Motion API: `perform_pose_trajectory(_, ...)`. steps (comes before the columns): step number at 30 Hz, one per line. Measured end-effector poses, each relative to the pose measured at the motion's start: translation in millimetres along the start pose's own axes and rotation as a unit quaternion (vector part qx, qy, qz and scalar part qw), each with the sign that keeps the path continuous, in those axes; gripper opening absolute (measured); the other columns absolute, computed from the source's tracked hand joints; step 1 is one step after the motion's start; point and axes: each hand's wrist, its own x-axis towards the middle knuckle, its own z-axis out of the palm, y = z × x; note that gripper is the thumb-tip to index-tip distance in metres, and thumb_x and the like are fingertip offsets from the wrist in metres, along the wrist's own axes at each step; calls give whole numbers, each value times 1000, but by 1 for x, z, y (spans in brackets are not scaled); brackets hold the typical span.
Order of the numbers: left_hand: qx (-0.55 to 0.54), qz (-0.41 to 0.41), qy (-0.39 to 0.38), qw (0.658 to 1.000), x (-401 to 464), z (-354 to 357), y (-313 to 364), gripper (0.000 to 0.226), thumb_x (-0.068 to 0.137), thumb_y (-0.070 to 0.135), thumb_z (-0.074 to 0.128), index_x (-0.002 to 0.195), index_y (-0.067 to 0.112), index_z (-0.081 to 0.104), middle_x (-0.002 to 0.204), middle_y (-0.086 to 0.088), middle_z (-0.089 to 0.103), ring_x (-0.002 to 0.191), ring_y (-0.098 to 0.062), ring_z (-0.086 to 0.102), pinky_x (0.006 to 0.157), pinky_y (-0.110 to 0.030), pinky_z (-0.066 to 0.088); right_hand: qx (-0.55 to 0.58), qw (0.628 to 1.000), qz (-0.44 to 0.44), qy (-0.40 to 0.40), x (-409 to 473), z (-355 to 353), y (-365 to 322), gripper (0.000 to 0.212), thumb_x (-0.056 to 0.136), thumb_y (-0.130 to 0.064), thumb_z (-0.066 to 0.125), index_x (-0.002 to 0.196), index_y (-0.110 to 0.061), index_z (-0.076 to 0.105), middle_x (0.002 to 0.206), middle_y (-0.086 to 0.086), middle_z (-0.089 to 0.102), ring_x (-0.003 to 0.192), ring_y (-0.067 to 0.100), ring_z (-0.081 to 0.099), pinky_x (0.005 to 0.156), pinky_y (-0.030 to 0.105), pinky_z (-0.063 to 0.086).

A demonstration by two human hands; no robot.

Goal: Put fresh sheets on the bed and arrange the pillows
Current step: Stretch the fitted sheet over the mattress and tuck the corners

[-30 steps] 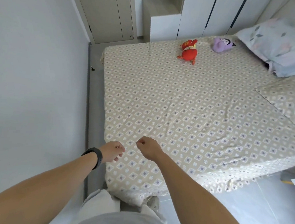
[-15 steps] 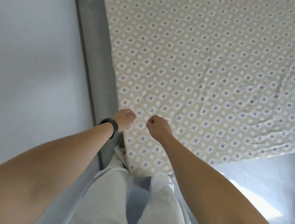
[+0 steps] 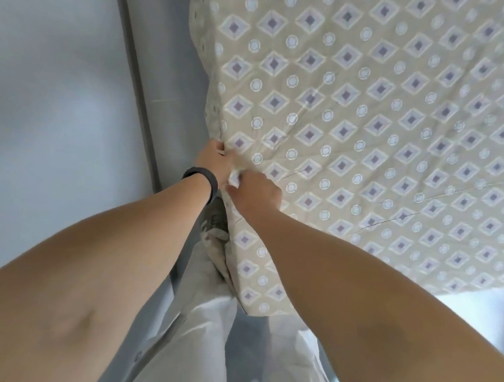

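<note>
A beige bed sheet printed with purple diamonds and pale circles covers the mattress and fills the upper right. Its near corner hangs down over the bed's edge toward my legs. My left hand, with a black band on the wrist, pinches the sheet's left edge at the corner. Right beside it, my right hand is closed on a fold of the same sheet. The two hands almost touch. Pillows are out of view.
A pale wall stands close on the left, with a narrow grey strip of floor between it and the bed. My light trousers and a shoe are pressed against the bed's corner. Glossy floor shows at right.
My head has tipped down and closer, so the toys and pillow left the view. Both hands dropped onto the sheet's near corner and closed on the fabric.
</note>
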Motion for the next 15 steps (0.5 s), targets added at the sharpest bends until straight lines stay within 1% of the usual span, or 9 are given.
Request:
perform_pose_trajectory(2, 4, 2, 18, 1000, 6, -1, -5, 32, 94, 50, 58, 80, 23, 50, 83, -2, 63, 76, -24, 62, 69, -36, 49, -14, 1000, 4, 11, 5, 3, -4, 41, 99, -55, 46, 115, -23, 66, 102, 0, 68, 96, 25, 68, 70, 32, 46)
perform_pose_trajectory(3, 7, 3, 24, 1000, 7, -3, -7, 30, 94, 49, 60, 80, 25, 49, 86, -4, 65, 80, -25, 64, 75, -39, 52, -36, 999, -5, 13, 6, 3, -7, 35, 101, -49, 47, 113, -23, 66, 101, 0, 68, 95, 25, 68, 68, 32, 45)
perform_pose_trajectory(4, 11, 1, 22, 1000, 7, -7, -7, 28, 94, 48, 62, 81, 25, 51, 88, -5, 67, 81, -25, 66, 77, -40, 54, -53, 998, -12, 12, 6, 3, -10, 26, 102, -38, 49, 113, -21, 65, 101, 1, 68, 95, 26, 69, 67, 32, 45)
perform_pose_trajectory(5, 11, 3, 15, 1000, 8, -10, -7, 27, 94, 45, 63, 81, 24, 52, 86, -5, 68, 79, -23, 67, 76, -39, 54, -63, 998, -20, 8, 5, 2, -14, 20, 100, -27, 52, 114, -20, 65, 102, 2, 68, 96, 27, 69, 67, 32, 45)
perform_pose_trajectory(7, -3, 3, -1, 1000, 8, -14, -7, 25, 96, 37, 63, 83, 19, 53, 80, -5, 68, 66, -18, 62, 66, -33, 52, -56, 998, -23, -4, 3, 1, -18, 22, 96, -13, 53, 115, -17, 63, 103, 4, 68, 96, 28, 68, 68, 33, 45)
perform_pose_trajectory(8, -19, -1, -6, 1000, 8, -16, -6, 23, 98, 34, 62, 85, 16, 53, 79, -6, 67, 61, -16, 60, 61, -30, 50, -43, 999, -24, -5, 3, 1, -18, 23, 95, -11, 52, 115, -17, 62, 103, 4, 68, 96, 28, 68, 68, 33, 46)
perform_pose_trajectory(10, -35, -21, -17, 999, 10, -17, -8, 20, 100, 29, 60, 90, 13, 54, 81, -8, 65, 60, -15, 59, 57, -29, 50, -17, 999, -33, -9, 2, 1, -20, 22, 96, -14, 50, 115, -16, 62, 105, 5, 68, 99, 29, 68, 71, 33, 46)
perform_pose_trajectory(13, -40, -51, -20, 998, 12, -15, -13, 14, 102, 25, 54, 97, 12, 57, 84, -9, 64, 69, -17, 61, 63, -32, 54, 10, 998, -59, -12, 2, 9, -18, 25, 99, -23, 49, 119, -15, 62, 112, 6, 68, 103, 31, 67, 77, 35, 47)
perform_pose_trajectory(15, -64, -65, -2, 996, 12, -14, -15, 12, 101, 22, 55, 94, 13, 57, 84, -8, 64, 70, -17, 61, 68, -34, 56, 22, 997, -73, -10, 3, 12, -16, 27, 101, -26, 48, 122, -14, 60, 115, 6, 67, 104, 31, 66, 76, 36, 46)
